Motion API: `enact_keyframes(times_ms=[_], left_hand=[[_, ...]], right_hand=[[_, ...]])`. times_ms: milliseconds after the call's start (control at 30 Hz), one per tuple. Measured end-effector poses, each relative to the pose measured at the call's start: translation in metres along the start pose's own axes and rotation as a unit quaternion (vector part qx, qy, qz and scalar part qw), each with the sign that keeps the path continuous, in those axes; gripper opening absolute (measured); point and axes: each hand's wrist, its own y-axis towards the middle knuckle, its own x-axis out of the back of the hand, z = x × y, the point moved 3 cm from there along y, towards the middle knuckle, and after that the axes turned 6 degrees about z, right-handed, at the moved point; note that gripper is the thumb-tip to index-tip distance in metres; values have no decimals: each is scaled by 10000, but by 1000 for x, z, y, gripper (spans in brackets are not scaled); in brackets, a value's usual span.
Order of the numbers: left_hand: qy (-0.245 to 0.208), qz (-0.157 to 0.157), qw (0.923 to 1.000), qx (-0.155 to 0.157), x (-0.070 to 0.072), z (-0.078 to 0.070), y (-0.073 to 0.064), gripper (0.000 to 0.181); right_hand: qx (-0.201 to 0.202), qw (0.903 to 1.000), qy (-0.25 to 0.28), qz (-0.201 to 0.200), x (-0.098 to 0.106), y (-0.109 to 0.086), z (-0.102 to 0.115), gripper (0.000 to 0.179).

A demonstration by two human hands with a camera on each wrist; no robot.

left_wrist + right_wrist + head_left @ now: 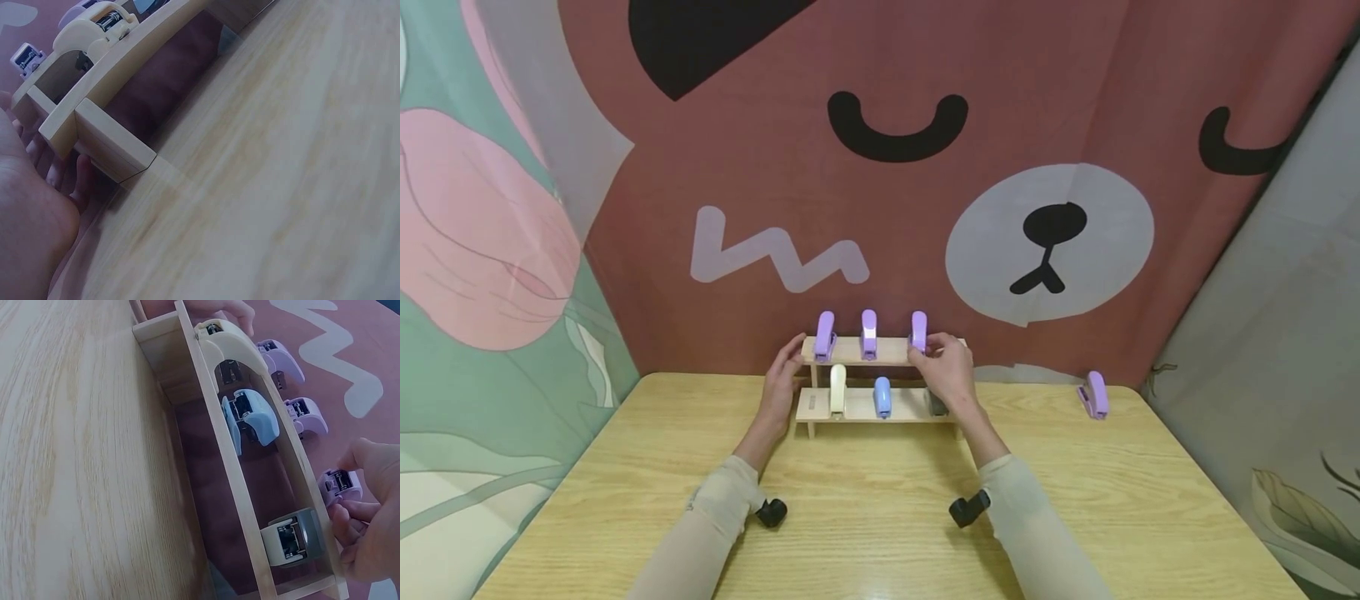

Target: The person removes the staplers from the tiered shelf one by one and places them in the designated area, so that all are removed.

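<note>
A two-tier wooden rack (859, 404) stands at the back of the table with small staplers on both tiers. On the upper tier are a left purple stapler (825, 335), a middle purple stapler (868, 333) and a right purple stapler (918, 327). My right hand (951, 375) pinches the right one between thumb and fingers. The lower tier bears a cream stapler (838, 390), a blue stapler (882, 397) and a grey-and-cream stapler (292, 539), mostly hidden by my right hand in the head view. With fingers extended, my left hand (777, 392) touches the rack's left end.
Another purple stapler (1094, 395) stands on the wooden table (865, 508) near its back right corner. A printed curtain (895, 217) hangs directly behind the rack, with further cloth at both sides.
</note>
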Motion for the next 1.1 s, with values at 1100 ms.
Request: enact_keyframes(times_ms=[1100], left_hand=[[-40,-89,9998,-182,9,27,11,44]], right_hand=[[-12,9938,148,-1105,34,-4,-11,35]])
